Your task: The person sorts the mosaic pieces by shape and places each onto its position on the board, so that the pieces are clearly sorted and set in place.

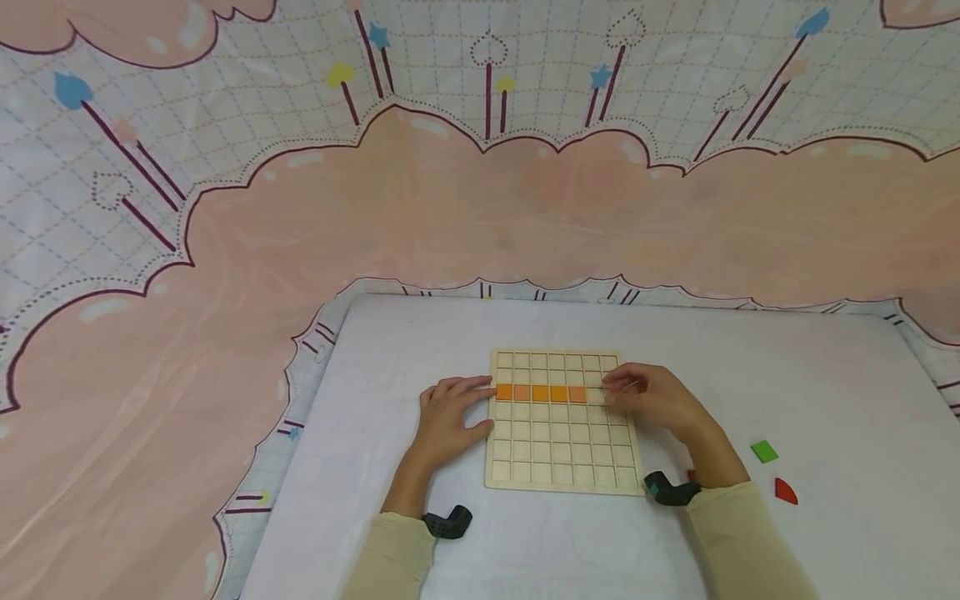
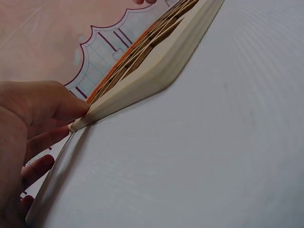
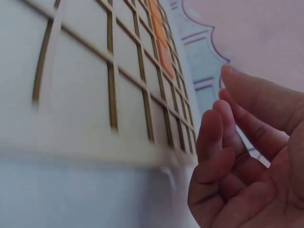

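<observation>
A pale wooden grid board (image 1: 562,474) lies flat on the table. Several orange square tiles (image 1: 540,393) fill one row from its left side, some paler than others; bare cells are to their right. My left hand (image 1: 452,417) rests at the board's left edge, thumb and fingers spread along it. In the left wrist view the thumb (image 2: 61,104) touches the edge. Over the right edge, level with the orange row, is my right hand (image 1: 660,400). Its fingers (image 3: 211,133) are loosely bent, thumb apart from them, and nothing shows between them.
To the right lie a green square tile (image 1: 764,452) and a red quarter-round piece (image 1: 785,491). Another red piece (image 1: 692,475) shows partly beside the right wrist. The white tabletop (image 1: 405,333) meets a patterned cloth backdrop (image 1: 525,217) behind.
</observation>
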Demonstrator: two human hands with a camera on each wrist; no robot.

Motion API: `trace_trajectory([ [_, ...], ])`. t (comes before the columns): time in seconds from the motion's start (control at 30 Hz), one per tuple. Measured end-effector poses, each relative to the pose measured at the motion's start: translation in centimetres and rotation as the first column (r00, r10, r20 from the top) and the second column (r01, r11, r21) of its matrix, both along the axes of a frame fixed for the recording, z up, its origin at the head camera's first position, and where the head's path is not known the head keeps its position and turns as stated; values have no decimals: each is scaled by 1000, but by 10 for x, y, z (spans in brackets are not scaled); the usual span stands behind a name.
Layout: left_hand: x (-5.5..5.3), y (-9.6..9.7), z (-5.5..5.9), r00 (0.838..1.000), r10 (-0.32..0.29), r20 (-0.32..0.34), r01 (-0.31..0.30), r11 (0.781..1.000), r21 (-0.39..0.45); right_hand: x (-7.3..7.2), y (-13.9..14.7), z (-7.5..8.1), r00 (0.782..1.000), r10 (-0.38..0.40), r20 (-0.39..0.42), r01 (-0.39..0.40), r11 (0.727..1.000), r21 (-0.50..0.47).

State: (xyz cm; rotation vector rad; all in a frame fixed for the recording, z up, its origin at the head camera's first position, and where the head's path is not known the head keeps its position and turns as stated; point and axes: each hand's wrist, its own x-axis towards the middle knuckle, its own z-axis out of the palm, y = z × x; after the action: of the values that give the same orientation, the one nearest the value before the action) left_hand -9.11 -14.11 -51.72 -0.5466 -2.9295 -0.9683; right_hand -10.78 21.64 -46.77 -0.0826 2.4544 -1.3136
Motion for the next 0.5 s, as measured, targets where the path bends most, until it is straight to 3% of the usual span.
trace_trajectory([
  [0.3,-1,-1,-1,1000,-2,-4,2,1000,0,17,61,20,1000,-4,13,2,993,114],
  [0.5,-1,0,-2,1000,1,-2,-1,1000,-2,30,99,22,999,-12,40,3,977,215],
])
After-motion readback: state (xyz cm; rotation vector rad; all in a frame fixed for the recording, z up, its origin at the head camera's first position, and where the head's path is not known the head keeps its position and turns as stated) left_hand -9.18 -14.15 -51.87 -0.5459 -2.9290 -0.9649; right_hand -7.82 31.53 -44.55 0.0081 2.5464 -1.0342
